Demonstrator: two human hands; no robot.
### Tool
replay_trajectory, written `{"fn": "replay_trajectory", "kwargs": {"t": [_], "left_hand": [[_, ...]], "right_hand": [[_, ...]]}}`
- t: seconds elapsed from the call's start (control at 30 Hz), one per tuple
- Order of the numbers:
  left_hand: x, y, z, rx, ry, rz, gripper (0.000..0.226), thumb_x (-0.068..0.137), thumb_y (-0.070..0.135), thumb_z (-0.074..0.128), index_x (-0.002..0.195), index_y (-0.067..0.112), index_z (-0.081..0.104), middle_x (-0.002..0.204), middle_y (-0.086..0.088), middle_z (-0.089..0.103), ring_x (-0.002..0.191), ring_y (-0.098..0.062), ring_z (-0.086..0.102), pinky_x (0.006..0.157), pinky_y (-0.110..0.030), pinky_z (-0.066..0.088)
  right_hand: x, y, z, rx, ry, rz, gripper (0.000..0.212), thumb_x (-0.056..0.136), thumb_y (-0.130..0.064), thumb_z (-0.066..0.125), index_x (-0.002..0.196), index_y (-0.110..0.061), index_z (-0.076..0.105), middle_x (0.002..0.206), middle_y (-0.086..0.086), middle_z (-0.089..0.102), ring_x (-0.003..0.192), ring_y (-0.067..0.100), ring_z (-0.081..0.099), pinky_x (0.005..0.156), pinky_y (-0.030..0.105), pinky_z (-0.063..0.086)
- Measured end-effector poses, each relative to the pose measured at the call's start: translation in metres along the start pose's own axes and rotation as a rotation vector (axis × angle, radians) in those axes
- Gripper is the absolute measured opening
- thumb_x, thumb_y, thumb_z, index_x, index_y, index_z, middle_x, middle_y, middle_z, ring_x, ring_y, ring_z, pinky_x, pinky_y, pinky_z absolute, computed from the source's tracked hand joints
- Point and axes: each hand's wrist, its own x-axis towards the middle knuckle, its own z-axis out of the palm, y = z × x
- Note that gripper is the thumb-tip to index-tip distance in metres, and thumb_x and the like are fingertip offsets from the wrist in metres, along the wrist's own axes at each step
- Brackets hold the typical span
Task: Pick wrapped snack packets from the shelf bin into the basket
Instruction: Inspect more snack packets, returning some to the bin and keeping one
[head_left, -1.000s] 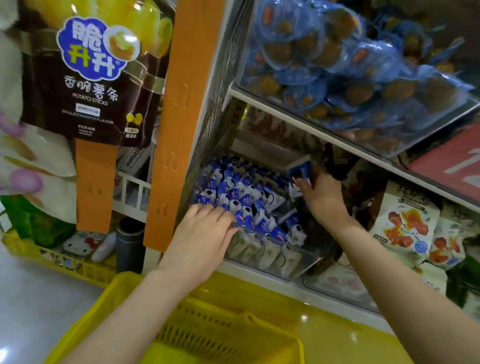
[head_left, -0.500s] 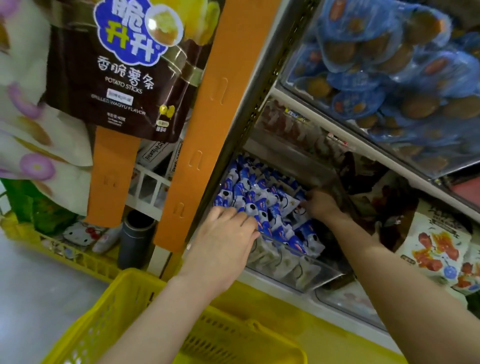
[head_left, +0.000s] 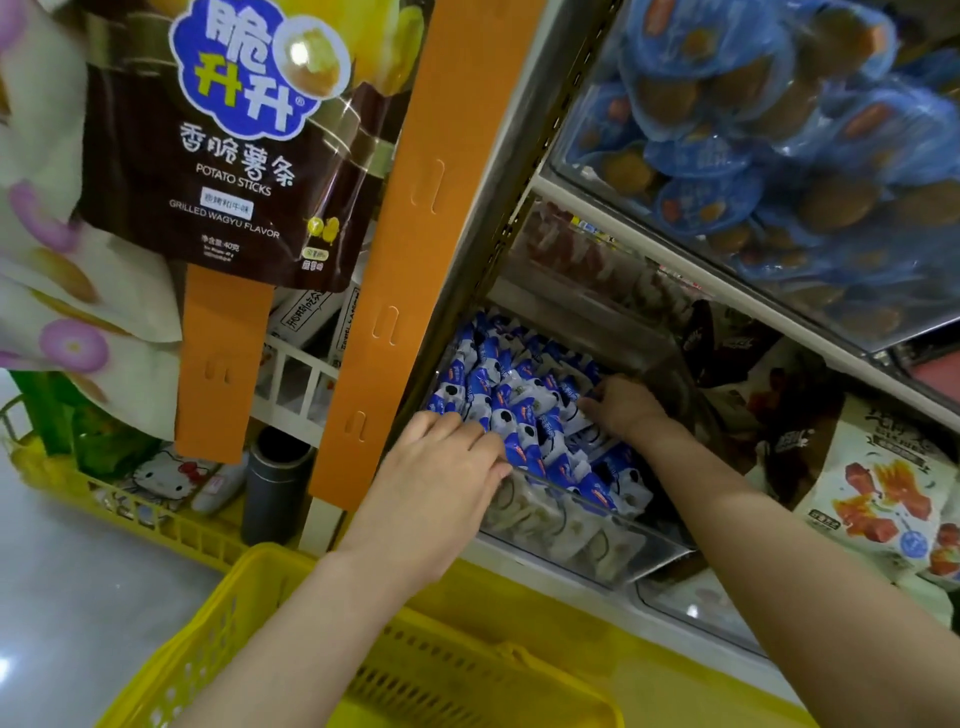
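My 2 bare arms reach forward into a shop shelf. The snack packets (head_left: 519, 405), small blue and white wrapped pieces, are heaped in a clear plastic shelf bin (head_left: 582, 540) on the lower shelf, piled higher than its front wall.

My left hand (head_left: 441, 483) lies flat on the front left of the heap, fingers fairly straight and close together, pinching nothing. My right hand (head_left: 626, 410) is deeper in at the right side, fingers curled down among the packets. I cannot tell whether they have closed on 1.

A yellow basket (head_left: 197, 654) sits below and nearer to me, under my left forearm. I see no packet in the part that shows.

Likely trouble from here:
- The heap tops the bin's front wall, so dragging 1 packet out could tip its neighbours over the edge onto the shelf lip or floor.
- The wrappers look glossy, so a light pinch may slip.
- The basket is low and partly hidden by my arm, so a careless drop could miss it.

A dark bag of potato sticks (head_left: 234, 171) hangs to the upper left.
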Motion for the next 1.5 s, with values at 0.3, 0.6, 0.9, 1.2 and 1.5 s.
{"fn": "replay_trajectory", "kwargs": {"t": [0.3,0.6,0.9,1.2,1.5], "left_hand": [[0.003,-0.010,-0.003,0.043,0.009,0.097,0.030,0.092,0.028,0.037,0.089,0.021,0.066,0.080,0.008,0.066,0.075,-0.012,0.059,0.075,-0.030,0.045],[0.005,-0.014,-0.002,0.055,0.007,0.113,0.035,0.091,0.027,0.032,0.088,0.021,0.067,0.079,0.009,0.065,0.073,-0.011,0.057,0.075,-0.024,0.034],[0.003,-0.010,-0.004,0.053,-0.015,0.097,0.033,0.092,0.027,0.031,0.089,0.022,0.064,0.079,0.009,0.064,0.073,-0.012,0.057,0.075,-0.029,0.044],[0.002,-0.004,-0.008,-0.051,-0.070,0.043,0.023,0.097,0.027,0.038,0.105,0.024,0.059,0.101,0.010,0.063,0.093,-0.006,0.048,0.084,-0.022,0.022],[-0.022,0.026,-0.017,-0.791,0.170,-0.381,0.009,0.093,0.018,0.051,0.092,0.026,0.053,0.094,0.011,0.057,0.090,-0.002,0.054,0.079,-0.009,0.042]], "right_hand": [[0.032,-0.074,0.002,0.425,0.103,-0.459,0.025,0.096,-0.021,0.047,0.117,-0.011,0.054,0.112,0.007,0.058,0.097,0.017,0.053,0.084,0.029,0.041],[0.081,-0.100,0.018,0.327,-0.020,-0.324,0.032,0.090,-0.031,0.057,0.113,-0.009,0.062,0.116,0.012,0.062,0.106,0.026,0.057,0.090,0.034,0.042],[0.075,-0.097,0.008,0.377,0.099,-0.291,0.020,0.087,-0.018,0.062,0.101,-0.004,0.065,0.102,0.016,0.066,0.082,0.020,0.060,0.072,0.029,0.045],[-0.011,-0.072,-0.028,0.678,0.473,-0.395,0.026,0.091,-0.019,0.058,0.112,-0.004,0.063,0.094,-0.002,0.058,0.088,0.010,0.056,0.067,0.007,0.038],[-0.149,-0.031,-0.011,1.003,0.305,-0.429,0.013,0.083,-0.021,0.068,0.093,-0.027,0.063,0.085,-0.018,0.065,0.073,-0.007,0.060,0.069,0.009,0.049]]}}
